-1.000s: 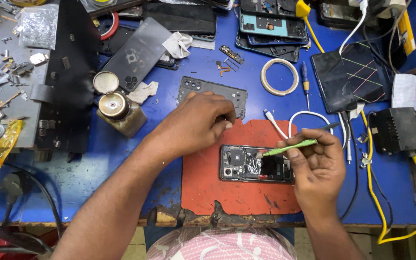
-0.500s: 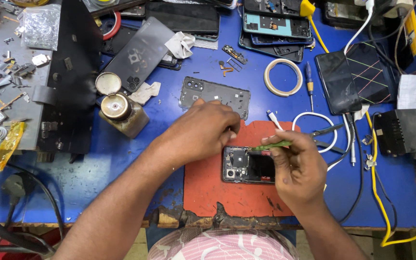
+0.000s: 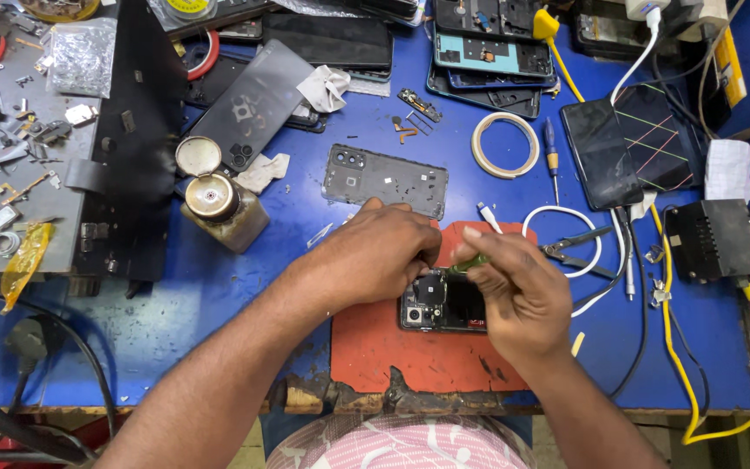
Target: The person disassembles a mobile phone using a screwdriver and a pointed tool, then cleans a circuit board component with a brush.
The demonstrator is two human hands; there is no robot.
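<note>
Opened phone (image 3: pixel 444 306) lies on the red mat (image 3: pixel 392 352) at the table's (image 3: pixel 219 278) near edge. Left hand (image 3: pixel 379 256) arches palm-down over its camera end, fingers curled onto it. Right hand (image 3: pixel 518 295), wrist bent inward, pinches a green pry tool (image 3: pixel 466 262) against the phone's upper edge.

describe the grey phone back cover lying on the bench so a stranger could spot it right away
On the blue workbench, find the red mat at the near edge, where both hands work on an opened phone. Just beyond the left hand lies the grey back cover: flat, bare, with camera holes at its left end, unlike the dark glossy phones farther back.
</note>
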